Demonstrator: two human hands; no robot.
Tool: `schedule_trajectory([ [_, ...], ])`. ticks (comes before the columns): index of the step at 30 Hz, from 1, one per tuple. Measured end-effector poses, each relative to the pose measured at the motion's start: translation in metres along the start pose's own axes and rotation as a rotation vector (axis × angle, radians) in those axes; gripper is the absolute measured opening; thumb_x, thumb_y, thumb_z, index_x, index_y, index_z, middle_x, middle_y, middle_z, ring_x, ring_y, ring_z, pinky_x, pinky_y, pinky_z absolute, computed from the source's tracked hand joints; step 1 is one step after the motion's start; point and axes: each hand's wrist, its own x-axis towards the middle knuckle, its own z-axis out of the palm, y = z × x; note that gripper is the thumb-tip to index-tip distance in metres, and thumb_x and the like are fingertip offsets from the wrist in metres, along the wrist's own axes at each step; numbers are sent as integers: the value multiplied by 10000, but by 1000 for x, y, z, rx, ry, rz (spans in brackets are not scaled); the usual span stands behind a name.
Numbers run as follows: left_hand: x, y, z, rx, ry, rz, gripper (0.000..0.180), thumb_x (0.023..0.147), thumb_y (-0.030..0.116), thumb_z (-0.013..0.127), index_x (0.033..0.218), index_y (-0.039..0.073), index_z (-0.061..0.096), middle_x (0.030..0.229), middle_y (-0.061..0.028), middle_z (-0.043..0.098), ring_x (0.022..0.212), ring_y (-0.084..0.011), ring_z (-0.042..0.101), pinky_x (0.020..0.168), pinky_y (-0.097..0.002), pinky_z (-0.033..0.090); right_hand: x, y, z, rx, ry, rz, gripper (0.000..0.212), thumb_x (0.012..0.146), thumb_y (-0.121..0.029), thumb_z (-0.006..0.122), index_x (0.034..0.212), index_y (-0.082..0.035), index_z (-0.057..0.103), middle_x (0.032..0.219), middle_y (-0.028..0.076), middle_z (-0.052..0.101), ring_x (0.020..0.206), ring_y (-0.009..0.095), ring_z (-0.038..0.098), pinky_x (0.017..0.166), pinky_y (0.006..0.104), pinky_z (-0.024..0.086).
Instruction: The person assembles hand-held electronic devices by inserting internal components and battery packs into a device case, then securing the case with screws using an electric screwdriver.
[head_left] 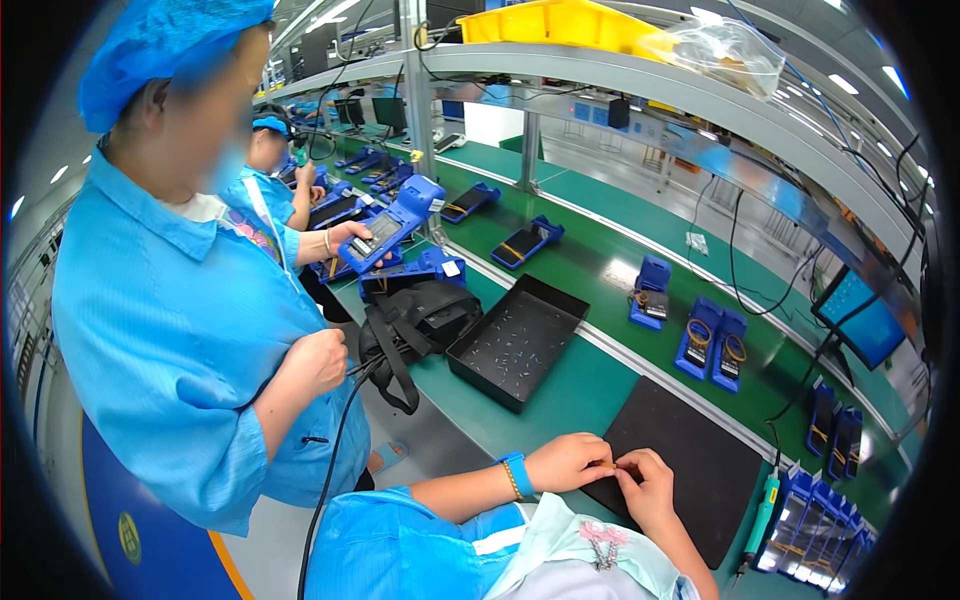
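Over the left edge of a black mat [690, 440], my left hand [568, 463] and my right hand [648, 487] meet fingertip to fingertip. Both are closed in a pinch on a small yellowish piece [611, 465], too small to identify. To the right of the mat lies a green electric screwdriver [766, 508], apart from my hands. Beyond my left hand stands a shallow black tray [482, 372] with many tiny bits scattered in it.
At left, a co-worker [190, 330] holds a blue handheld device [395, 228]. A black bag [420, 318] sits beside the tray. Blue devices [698, 338] with bands stand on the green conveyor; more [815, 530] are racked at lower right. A metal shelf [640, 75] and monitor [862, 318] overhang.
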Motion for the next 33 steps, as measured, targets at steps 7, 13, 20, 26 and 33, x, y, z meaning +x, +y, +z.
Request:
schedule_trajectory([
  [7, -6, 9, -24, -61, 124, 27, 121, 896, 169, 726, 911, 53, 693, 864, -83, 675, 834, -262, 639, 748, -366, 517, -1, 4, 2, 73, 23, -64, 183, 803, 56, 738, 953, -14, 659, 887, 93, 643, 727, 176, 653, 630, 279, 521],
  [13, -18, 4, -79, -311, 573, -32, 88, 943, 91, 690, 944, 4, 686, 899, -78, 679, 816, -144, 649, 738, -298, 526, -1, 22, 4, 148, 100, 69, 161, 857, 57, 690, 1003, 14, 638, 876, 90, 631, 707, 140, 656, 619, 256, 517],
  [20, -35, -27, -180, -1006, 1451, 136, 343, 1047, 180, 534, 1375, 79, 522, 1003, 12, 619, 818, -66, 594, 697, -225, 485, -1, 24, 8, 128, 71, 87, 134, 853, 64, 684, 974, 21, 646, 865, 92, 637, 680, 139, 658, 596, 252, 514],
  [26, -34, -41, -166, -982, 1311, -14, 355, 1043, 112, 519, 1394, 59, 538, 1261, -32, 629, 832, -59, 583, 711, -226, 490, 1, 25, 9, 126, 82, 158, 117, 838, 73, 687, 941, 28, 654, 836, 89, 638, 666, 137, 654, 586, 248, 510],
  [33, -26, -31, -103, -767, 695, -246, 343, 1052, 147, 524, 1365, 25, 596, 1048, 1, 661, 804, -48, 539, 716, -204, 469, 8, 20, 7, 104, 41, 155, 88, 833, 80, 683, 903, 33, 658, 809, 87, 636, 649, 135, 650, 564, 245, 503],
])
